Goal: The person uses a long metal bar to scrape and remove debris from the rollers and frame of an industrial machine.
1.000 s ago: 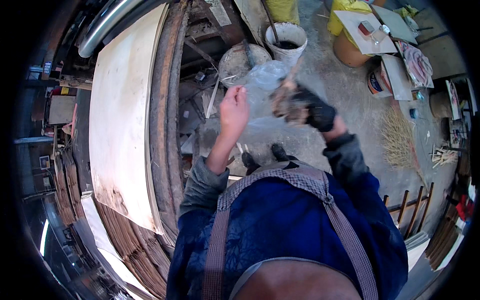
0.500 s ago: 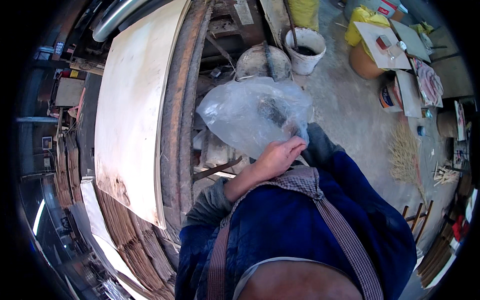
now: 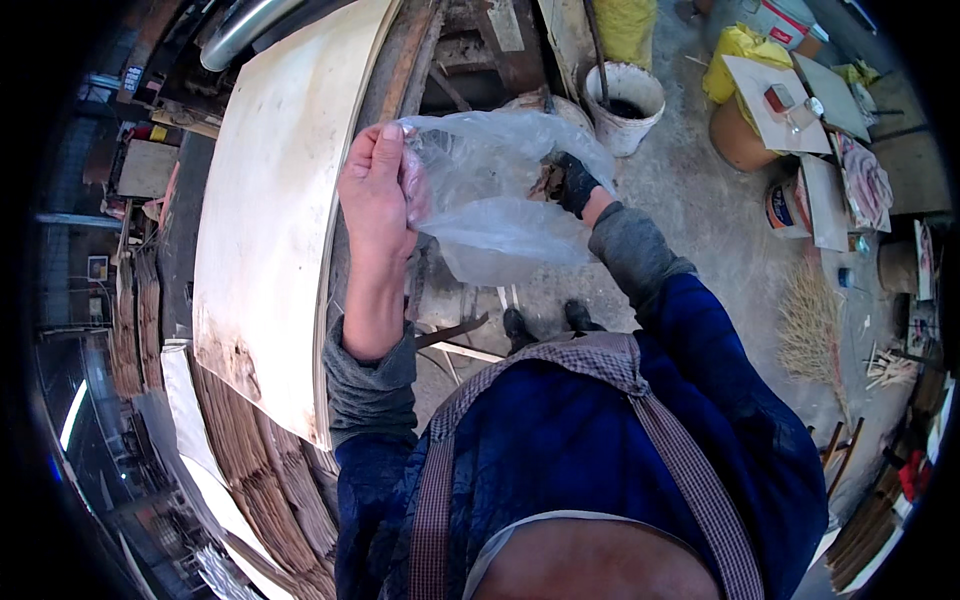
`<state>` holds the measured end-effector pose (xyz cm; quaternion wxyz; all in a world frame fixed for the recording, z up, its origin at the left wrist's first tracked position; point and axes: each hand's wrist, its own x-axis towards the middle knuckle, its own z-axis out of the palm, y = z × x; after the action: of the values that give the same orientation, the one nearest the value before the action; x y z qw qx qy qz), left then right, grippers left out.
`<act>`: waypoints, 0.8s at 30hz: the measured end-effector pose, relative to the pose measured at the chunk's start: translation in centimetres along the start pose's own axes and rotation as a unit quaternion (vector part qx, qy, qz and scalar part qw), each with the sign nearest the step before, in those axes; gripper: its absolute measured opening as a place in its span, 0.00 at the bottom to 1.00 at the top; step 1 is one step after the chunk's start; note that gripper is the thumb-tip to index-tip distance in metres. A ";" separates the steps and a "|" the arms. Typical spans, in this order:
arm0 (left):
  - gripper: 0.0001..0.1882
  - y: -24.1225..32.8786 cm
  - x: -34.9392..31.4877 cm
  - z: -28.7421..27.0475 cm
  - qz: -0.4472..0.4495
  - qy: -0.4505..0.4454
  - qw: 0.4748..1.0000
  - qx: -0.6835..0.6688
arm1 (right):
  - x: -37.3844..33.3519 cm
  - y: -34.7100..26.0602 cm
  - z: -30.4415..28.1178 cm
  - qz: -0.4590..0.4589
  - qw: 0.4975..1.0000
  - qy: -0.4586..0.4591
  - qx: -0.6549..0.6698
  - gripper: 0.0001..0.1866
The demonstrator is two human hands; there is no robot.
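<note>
A clear, crumpled plastic bag (image 3: 490, 235) is stretched between my two hands in front of my body. My bare left hand (image 3: 378, 190) pinches its left end, thumb uppermost, beside the edge of the pale boards. At the bag's right side is my right hand (image 3: 575, 185), in a black glove, its fingers curled against the film. A brownish patch (image 3: 547, 178) shows at those fingertips; I cannot tell whether it is soiled glove or something held.
Pale plywood sheets (image 3: 280, 200) are stacked at left, with thin brown veneers (image 3: 240, 440) below. A white bucket (image 3: 628, 105) of dark liquid stands beyond the bag. At right are a brown tub (image 3: 738, 135) under a board and a straw broom (image 3: 808, 320).
My left hand has swung up and left, pulling the bag wide. The gloved right hand, earlier hidden by the bag, has risen into sight. My feet now show below.
</note>
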<state>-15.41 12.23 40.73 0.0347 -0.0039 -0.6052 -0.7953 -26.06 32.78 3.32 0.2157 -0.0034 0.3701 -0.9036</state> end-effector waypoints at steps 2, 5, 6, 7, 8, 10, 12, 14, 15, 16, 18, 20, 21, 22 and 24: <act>0.09 0.1 -0.3 -0.3 -0.004 -0.010 1.000 0.014 | -0.2 -1.3 0.8 -0.046 0.992 -0.006 -0.119 0.12; 0.10 -0.1 -0.8 -0.1 -0.018 -0.005 1.000 0.022 | -1.3 -3.8 1.9 -0.013 0.935 0.072 -0.347 0.13; 0.10 -0.3 -1.0 0.0 -0.019 0.001 0.999 0.031 | -1.8 -4.8 2.1 0.004 0.901 0.097 -0.423 0.14; 0.10 -0.4 -1.1 0.0 -0.019 0.006 0.999 0.042 | -2.2 -5.6 2.4 0.019 0.868 0.112 -0.484 0.14; 0.10 -0.5 -1.2 0.0 -0.018 0.013 0.998 0.052 | -2.6 -6.5 2.9 0.031 0.837 0.121 -0.533 0.15; 0.09 -1.3 -1.4 -0.5 -0.041 0.022 0.996 0.074 | -2.9 -7.9 3.3 0.043 0.795 0.118 -0.593 0.15; 0.09 -3.0 -1.7 -1.4 -0.051 0.047 0.988 0.140 | -4.0 -8.3 3.6 0.039 0.770 0.099 -0.629 0.16; 0.10 -3.9 -2.1 -1.3 -0.072 0.062 0.981 0.167 | -4.7 -6.9 0.3 -0.029 0.741 0.040 -0.670 0.20; 0.10 -4.7 -2.3 -1.8 -0.090 0.064 0.986 0.129 | -5.6 -6.6 0.1 -0.031 0.699 0.005 -0.714 0.21; 0.10 -5.2 -2.7 -1.9 -0.110 0.074 0.987 0.095 | -6.6 -6.4 0.1 -0.036 0.656 -0.029 -0.753 0.23; 0.09 -6.0 -3.1 -1.5 -0.112 0.062 0.988 0.081 | -7.2 -5.7 -0.8 0.054 0.583 -0.129 -0.800 0.21; 0.09 -6.2 -3.4 -1.0 -0.121 0.052 0.989 0.067 | -8.7 -4.9 -1.0 0.070 0.530 -0.153 -0.831 0.21; 0.09 -6.2 -3.8 -1.3 -0.117 0.059 0.989 0.074 | -10.4 -4.6 0.4 0.036 0.571 -0.063 -0.817 0.24; 0.09 -6.4 -4.0 -1.4 -0.117 0.061 0.988 0.080 | -11.1 -4.6 1.3 0.083 0.642 0.027 -0.761 0.26; 0.09 -5.9 -4.6 -1.2 -0.135 0.076 0.986 0.058 | -13.5 -5.0 1.7 -0.024 0.649 0.180 -0.739 0.32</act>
<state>-11.09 12.90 34.56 -0.0271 0.1406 -0.6413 -0.7539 -15.45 40.15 9.96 0.0491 -0.0073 0.9464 -0.3190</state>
